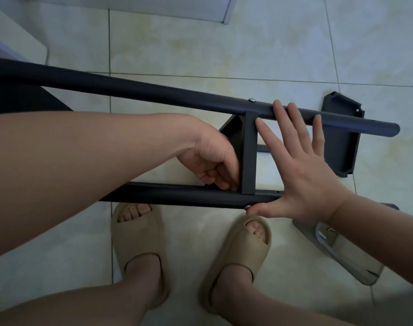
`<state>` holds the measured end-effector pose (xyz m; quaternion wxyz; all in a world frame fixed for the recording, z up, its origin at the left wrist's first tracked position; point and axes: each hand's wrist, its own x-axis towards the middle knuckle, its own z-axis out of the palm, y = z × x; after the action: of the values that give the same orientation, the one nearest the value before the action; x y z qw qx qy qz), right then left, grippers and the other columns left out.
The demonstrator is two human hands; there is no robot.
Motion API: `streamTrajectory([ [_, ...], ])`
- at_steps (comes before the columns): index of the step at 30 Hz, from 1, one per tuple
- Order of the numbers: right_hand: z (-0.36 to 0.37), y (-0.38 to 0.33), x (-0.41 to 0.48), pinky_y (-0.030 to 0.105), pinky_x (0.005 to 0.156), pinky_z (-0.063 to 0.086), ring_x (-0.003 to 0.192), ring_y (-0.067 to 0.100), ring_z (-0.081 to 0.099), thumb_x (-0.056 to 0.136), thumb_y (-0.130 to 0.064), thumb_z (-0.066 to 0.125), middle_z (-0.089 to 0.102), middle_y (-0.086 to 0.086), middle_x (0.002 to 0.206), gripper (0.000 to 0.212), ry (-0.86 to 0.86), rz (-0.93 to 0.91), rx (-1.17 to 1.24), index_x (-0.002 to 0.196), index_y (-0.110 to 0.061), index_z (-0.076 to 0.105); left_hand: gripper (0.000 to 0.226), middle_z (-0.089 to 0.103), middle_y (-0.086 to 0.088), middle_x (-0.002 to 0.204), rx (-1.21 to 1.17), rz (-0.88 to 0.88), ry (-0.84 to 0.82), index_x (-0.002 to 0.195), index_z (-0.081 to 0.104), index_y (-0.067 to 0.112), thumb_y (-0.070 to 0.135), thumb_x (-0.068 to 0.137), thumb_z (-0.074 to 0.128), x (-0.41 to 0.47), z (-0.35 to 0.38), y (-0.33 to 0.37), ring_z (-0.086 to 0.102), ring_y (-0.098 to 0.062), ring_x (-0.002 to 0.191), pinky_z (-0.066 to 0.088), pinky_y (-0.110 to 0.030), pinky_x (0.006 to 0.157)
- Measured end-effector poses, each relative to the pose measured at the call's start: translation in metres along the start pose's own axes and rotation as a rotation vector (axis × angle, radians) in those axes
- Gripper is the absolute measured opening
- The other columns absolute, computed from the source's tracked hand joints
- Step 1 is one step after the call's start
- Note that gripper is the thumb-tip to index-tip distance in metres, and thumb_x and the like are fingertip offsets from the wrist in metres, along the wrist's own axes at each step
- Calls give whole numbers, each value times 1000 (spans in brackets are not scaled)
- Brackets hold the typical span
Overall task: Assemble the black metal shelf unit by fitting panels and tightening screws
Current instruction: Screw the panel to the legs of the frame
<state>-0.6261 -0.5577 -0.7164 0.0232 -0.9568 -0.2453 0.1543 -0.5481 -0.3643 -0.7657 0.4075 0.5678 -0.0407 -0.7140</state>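
Pale tiled floor under me, with the black shelf frame lying across it. My right hand is spread flat with its fingers straight on the upper tube and its thumb touching a screw on the lower tube. My left hand curls its fingers at the lower corner of the panel. I cannot tell if they grip anything.

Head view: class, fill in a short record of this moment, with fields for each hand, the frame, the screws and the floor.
left hand: fingers curled at the fitted panel by the near tube; grip unclear
right hand: spread open, fingertips on the far tube, thumb at the near screw
frame: fitted panel spans both tubes
screws: far screw sits beside the panel
floor: loose panel, clear bag
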Motion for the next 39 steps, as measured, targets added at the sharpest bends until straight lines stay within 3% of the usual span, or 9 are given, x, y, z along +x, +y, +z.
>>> streamTrajectory([
  [6,0,-1,0,73,117,-6,155,38,-11,63,-102,37,-6,16,169,136,2,1,2,163,-13,10,8,71,3,81,3,-27,-5,93,71,16,12,90,64,-1,0,-2,59,-7,67,40,-20,67],
  [15,0,-1,0,71,117,-7,155,38,-10,64,-102,36,-4,17,169,135,6,-3,10,163,-13,11,12,70,1,77,8,-31,-14,90,69,11,2,90,61,-1,-2,3,58,-6,63,41,-18,67],
  [21,0,0,1,70,118,-8,155,38,-10,65,-102,35,-3,18,169,135,18,-9,4,163,-12,12,8,73,8,79,90,-74,-4,93,70,21,17,92,64,-2,-4,4,59,-4,65,41,-20,64],
  [30,0,0,1,71,117,-7,155,38,-10,64,-102,35,-4,17,169,135,13,-5,0,163,-13,11,10,71,1,77,3,-49,-12,91,70,12,4,90,63,-2,-3,3,57,-6,63,42,-18,68],
  [39,1,0,1,71,117,-7,155,39,-10,64,-102,34,-5,17,169,136,8,-4,-3,163,-12,11,8,68,0,72,-1,-59,3,91,69,12,7,93,62,0,-1,3,56,-7,62,44,-19,68],
])
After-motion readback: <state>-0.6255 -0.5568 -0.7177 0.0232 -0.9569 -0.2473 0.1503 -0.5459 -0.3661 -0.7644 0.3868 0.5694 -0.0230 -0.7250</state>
